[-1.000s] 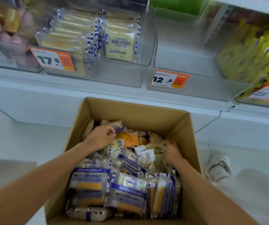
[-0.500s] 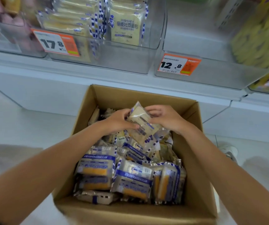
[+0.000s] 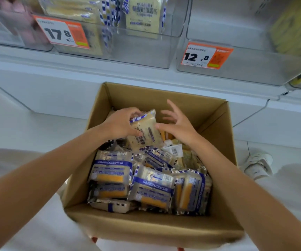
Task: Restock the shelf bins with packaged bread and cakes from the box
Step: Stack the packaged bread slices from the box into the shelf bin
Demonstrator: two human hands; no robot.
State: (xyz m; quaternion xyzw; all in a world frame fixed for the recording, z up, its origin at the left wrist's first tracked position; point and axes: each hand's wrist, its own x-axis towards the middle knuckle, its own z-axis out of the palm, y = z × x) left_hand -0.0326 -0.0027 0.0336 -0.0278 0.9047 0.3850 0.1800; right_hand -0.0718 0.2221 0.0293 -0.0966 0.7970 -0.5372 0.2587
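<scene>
A bread pack (image 3: 147, 132) is clamped by the left hand (image 3: 120, 125) at the far edge of the box (image 3: 164, 98) — the right hand (image 3: 179, 128) beside it, fingers (image 3: 171, 107) apart — so a lift to the bin (image 3: 137, 49) is called for.

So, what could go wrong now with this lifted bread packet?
Only the left hand grips the pale plastic-wrapped bread packet; the right hand is open, so it may slip back into the brown cardboard box. Matching packs stand in the clear plastic bin tagged 17.8; the neighbouring bin tagged 12.8 could invite a mix-up.
</scene>
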